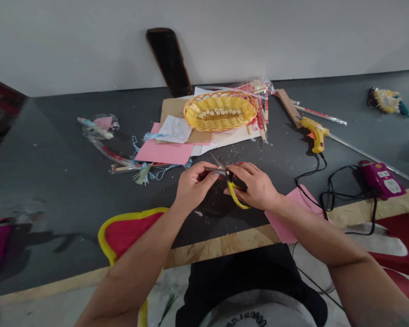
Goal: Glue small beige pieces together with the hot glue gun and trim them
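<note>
My right hand (255,184) grips a pair of scissors (236,195) with yellow handles, its blades apart and pointing left. Close beside the blades, my left hand (194,184) pinches something too small to make out, with one blade passing at its fingertips. Pale crumbs lie scattered on the dark table (71,181) around both hands. Beyond them stands a yellow woven basket (221,122) holding small pale pieces. Pink paper (167,151) and a white sheet (175,128) lie to the left of the basket.
A phone (168,61) leans against the wall. Right of the basket are red-and-white sticks (261,118), a wooden block (288,106), a yellow glue gun (315,132) and a purple power socket (383,179) with black cables. Blue tassels (145,173) and a red-yellow shape (129,234) lie left.
</note>
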`<control>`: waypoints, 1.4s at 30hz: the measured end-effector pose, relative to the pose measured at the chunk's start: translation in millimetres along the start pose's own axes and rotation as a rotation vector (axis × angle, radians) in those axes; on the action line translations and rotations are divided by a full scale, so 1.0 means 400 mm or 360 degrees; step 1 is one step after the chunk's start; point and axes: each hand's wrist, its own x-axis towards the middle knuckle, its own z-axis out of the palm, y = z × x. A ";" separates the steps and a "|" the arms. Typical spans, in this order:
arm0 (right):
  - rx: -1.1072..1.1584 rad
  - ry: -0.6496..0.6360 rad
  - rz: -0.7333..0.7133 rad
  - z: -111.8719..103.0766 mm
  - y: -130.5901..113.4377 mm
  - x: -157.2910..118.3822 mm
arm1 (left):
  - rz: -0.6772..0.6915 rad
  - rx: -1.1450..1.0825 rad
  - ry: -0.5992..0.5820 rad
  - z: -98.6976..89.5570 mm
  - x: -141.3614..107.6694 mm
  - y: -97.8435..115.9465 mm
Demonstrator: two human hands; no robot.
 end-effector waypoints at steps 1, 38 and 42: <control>0.0002 0.0001 -0.0001 0.000 0.000 0.000 | 0.0004 0.0006 -0.0001 0.000 0.000 0.001; -0.0157 0.0049 -0.0147 0.006 -0.006 0.004 | -0.0010 -0.0023 0.0083 0.004 -0.016 0.035; -0.0113 0.0035 -0.0134 0.005 -0.004 0.004 | -0.0055 -0.0085 0.0063 0.005 -0.014 0.031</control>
